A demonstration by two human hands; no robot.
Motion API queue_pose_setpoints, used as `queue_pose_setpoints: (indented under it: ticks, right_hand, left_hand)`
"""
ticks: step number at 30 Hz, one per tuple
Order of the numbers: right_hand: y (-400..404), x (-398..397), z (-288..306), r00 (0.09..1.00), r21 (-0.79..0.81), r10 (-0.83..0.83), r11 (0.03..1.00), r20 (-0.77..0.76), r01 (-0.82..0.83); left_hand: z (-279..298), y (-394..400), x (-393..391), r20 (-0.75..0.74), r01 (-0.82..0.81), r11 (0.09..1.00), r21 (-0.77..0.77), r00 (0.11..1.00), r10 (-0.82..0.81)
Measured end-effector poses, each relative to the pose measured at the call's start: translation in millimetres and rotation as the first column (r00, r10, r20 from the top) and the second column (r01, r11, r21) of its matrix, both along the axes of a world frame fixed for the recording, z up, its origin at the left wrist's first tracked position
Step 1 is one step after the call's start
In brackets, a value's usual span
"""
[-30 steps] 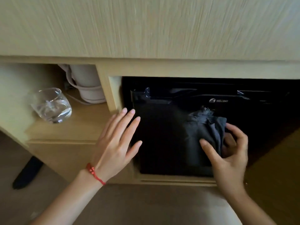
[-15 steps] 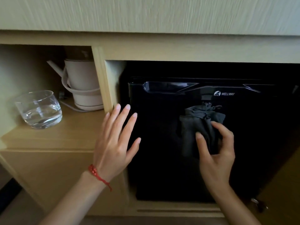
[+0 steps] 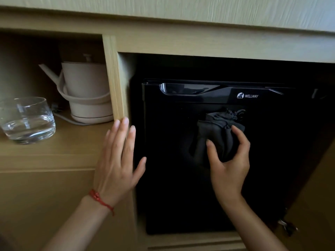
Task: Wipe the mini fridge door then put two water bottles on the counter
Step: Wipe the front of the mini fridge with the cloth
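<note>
Head view, only view available. Black mini fridge (image 3: 181, 187), brand mark WELLWAY on the upper band of its door, sits closed in the right bay of a pale wood cabinet (image 3: 163, 42). Right hand (image 3: 228, 160) is clenched on a bunched dark grey cloth (image 3: 216, 136), thumb on the cloth's left side, fingers curled over its right, and appears to press it against the upper middle of the door, just below the brand mark. Versus the frame half a second back: the cloth and hand hold about the same spot on the door, but the cloth is wadded tighter, with a loose fold hanging at lower left. Left hand (image 3: 118, 163) is released, flat and spread, holding nothing; fingertips lie at the foot of the cabinet's vertical divider (image 3: 116, 78), thumb over the fridge's left edge. Its pose matches the earlier frame closely; whether the palm touches the wood cannot be told. Red string bracelet (image 3: 100, 200) on the left wrist. In the left bay a clear glass tumbler (image 3: 27, 120) stands on the shelf, near a cream electric kettle (image 3: 87, 91) on its base, cord trailing forward. Both are placed as before. The whole scene shows larger and lower than a second ago, where the frame was blurred. Water bottles: out of view. Metal hinge piece (image 3: 288, 227) at lower right.
</note>
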State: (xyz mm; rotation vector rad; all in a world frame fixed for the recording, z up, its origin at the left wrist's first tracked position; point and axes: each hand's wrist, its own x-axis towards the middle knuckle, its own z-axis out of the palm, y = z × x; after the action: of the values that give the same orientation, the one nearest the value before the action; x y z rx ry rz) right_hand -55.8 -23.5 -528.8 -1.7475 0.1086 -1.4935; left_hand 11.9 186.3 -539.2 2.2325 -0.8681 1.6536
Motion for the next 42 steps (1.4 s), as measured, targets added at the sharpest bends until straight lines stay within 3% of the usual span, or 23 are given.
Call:
queue_pose_setpoints:
  ticks: [4,9,14,19,23,27,31,34,38,42]
  right_hand:
    - [21,10,7,1.0,-0.045,0.0,0.999,0.02,0.001]
    - [50,25,18,0.997,-0.247,0.033,0.969,0.066,-0.016]
    - [32,22,24,0.999,-0.412,-0.043,0.91,0.024,0.049]
    - [-15,7,12,0.974,-0.263,-0.216,0.938,0.062,0.225]
    - [-15,5,-1,0.962,-0.08,-0.261,0.96,0.086,0.268]
    - [16,14,-4,0.969,-0.196,-0.216,0.952,0.119,0.237]
    - [36,20,-8,0.997,-0.355,-0.059,0.932,0.058,0.076]
    - [30,20,-6,0.999,-0.404,-0.033,0.914,0.027,0.041]
    - [-1,11,-2,0.991,-0.343,-0.124,0.929,0.057,0.136]
    - [-46,-2,-8,0.961,-0.147,-0.269,0.95,0.068,0.277]
  left_hand:
    - [0,-1,2,0.03,-0.038,0.999,-0.003,0.999,0.038]
    - [-2,-2,5,0.075,-0.094,0.996,-0.007,0.993,0.094]
    - [-4,-2,7,0.105,-0.106,0.994,-0.007,0.989,0.106]
    - [-5,-1,6,0.124,-0.118,0.993,0.011,0.985,0.116]
    - [-9,0,4,0.133,-0.142,0.989,0.036,0.982,0.136]
    - [-13,-1,-1,0.097,-0.128,0.991,0.036,0.988,0.124]
    - [-21,-1,-7,0.048,-0.117,0.993,0.025,0.992,0.116]
    - [-27,-5,-10,0.029,-0.128,0.992,0.024,0.991,0.127]
    - [-36,-12,-15,0.036,-0.108,0.992,0.06,0.994,0.106]
    - [-35,-25,-20,0.02,-0.061,0.993,0.098,0.998,0.06]
